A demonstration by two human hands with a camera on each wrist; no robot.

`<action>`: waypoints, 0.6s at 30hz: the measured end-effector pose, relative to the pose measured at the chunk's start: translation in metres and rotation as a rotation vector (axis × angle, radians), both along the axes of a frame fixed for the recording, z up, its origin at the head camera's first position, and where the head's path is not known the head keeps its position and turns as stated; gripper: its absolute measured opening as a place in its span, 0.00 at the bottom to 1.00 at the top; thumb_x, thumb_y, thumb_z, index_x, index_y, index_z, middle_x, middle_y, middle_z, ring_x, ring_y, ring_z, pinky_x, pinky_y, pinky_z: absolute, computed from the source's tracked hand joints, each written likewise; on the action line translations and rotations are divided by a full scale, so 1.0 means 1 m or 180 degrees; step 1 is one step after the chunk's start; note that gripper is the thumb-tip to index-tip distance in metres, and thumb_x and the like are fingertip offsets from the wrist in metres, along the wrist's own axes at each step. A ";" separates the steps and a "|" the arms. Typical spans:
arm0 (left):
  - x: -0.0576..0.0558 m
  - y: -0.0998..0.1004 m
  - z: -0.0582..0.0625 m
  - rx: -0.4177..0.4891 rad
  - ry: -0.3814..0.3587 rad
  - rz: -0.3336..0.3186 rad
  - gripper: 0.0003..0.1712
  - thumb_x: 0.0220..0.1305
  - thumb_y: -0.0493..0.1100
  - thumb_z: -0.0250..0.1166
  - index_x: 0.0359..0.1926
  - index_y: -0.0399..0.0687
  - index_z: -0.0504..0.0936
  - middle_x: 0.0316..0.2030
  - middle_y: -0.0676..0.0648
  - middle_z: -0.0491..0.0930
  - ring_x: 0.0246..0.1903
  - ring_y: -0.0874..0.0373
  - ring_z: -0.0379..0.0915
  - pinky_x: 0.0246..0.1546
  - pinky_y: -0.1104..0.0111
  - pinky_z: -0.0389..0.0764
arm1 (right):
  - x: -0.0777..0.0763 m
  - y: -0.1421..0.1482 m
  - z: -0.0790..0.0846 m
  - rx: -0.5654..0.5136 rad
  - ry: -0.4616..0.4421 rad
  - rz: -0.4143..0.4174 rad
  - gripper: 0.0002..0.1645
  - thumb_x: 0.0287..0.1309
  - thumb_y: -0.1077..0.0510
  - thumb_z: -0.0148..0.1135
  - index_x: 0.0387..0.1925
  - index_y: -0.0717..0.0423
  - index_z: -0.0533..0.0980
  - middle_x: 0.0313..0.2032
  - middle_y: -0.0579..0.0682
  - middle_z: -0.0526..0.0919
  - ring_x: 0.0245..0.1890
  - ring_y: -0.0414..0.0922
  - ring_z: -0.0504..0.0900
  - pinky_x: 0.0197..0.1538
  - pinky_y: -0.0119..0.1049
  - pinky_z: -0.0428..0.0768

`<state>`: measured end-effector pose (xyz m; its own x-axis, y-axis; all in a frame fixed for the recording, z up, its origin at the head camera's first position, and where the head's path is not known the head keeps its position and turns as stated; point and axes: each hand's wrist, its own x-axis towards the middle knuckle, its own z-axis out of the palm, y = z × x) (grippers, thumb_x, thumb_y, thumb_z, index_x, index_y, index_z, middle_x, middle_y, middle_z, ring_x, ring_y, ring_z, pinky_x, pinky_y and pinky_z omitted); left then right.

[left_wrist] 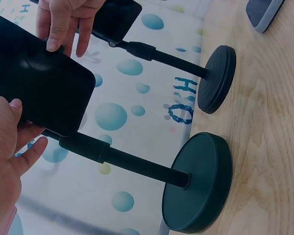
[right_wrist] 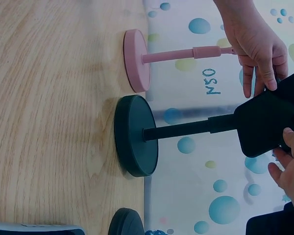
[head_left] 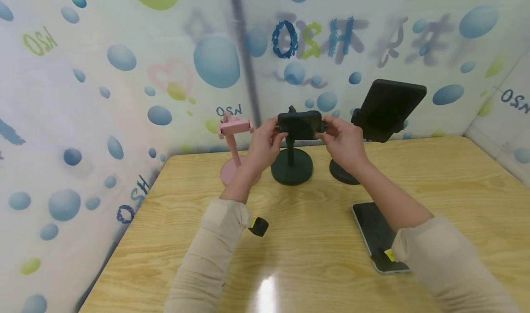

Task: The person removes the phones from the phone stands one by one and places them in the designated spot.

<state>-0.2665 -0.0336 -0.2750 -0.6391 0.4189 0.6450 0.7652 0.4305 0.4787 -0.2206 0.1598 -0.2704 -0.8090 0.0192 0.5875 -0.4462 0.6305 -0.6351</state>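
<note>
A black phone (head_left: 302,126) sits sideways at the top of a dark green phone stand (head_left: 291,170), in the middle of the head view. At its left end my left hand (head_left: 264,142) pinches it, thumb in front and fingers reaching behind. The other end is pinched by my right hand (head_left: 346,142), thumb on the front face. In the left wrist view the phone's dark face (left_wrist: 44,78) shows between both hands, close to the holder's clamp, which is mostly hidden. The stand's round base (right_wrist: 137,137) rests on the wooden table.
Left of the green stand is a pink stand (head_left: 235,128) with no device in its holder. To the right, a black stand (head_left: 341,172) bears a tilted black tablet (head_left: 391,108). A grey-edged device (head_left: 368,221) lies under my right forearm. A patterned curtain (head_left: 174,37) backs the table (head_left: 314,257).
</note>
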 end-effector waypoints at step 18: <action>0.004 -0.004 -0.005 0.0089 0.0487 -0.0118 0.10 0.59 0.32 0.59 0.43 0.32 0.74 0.35 0.39 0.76 0.37 0.52 0.78 0.42 0.66 0.76 | 0.006 0.009 0.002 0.0309 0.0246 0.0307 0.16 0.51 0.71 0.59 0.45 0.68 0.75 0.42 0.63 0.79 0.40 0.56 0.80 0.41 0.48 0.77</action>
<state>-0.2623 -0.0379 -0.2796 -0.5168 0.4210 0.7454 0.8453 0.3888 0.3665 -0.2147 0.1690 -0.2682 -0.7567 -0.1163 0.6433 -0.5528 0.6393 -0.5346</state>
